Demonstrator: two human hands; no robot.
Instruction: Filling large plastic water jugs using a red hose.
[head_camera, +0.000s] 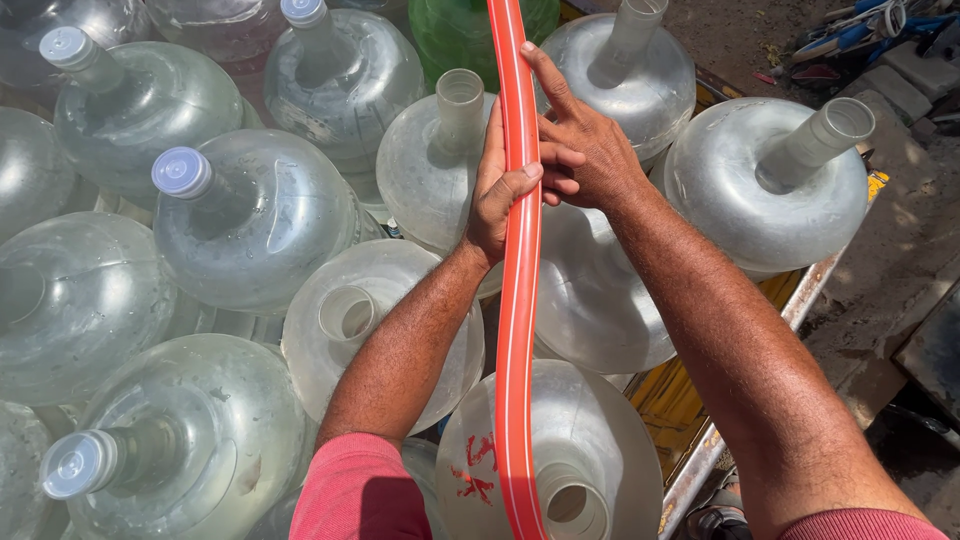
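Note:
An orange hose (517, 330) runs from the top of the view down past my chest. My left hand (497, 190) grips it from the left, thumb wrapped across its front. On the hose's other side my right hand (580, 140) closes around it at the same height, fingers overlapping the left hand. Directly under both hands stands a clear water jug (590, 300), its neck hidden behind them. Another uncapped jug (345, 320) sits under my left forearm.
Large clear water jugs are packed tightly together, several capped (182, 172) and several uncapped (460, 100). A green jug (450, 30) stands at the back. The metal edge of a cart (800, 300) runs on the right, with dirt ground (900, 260) beyond.

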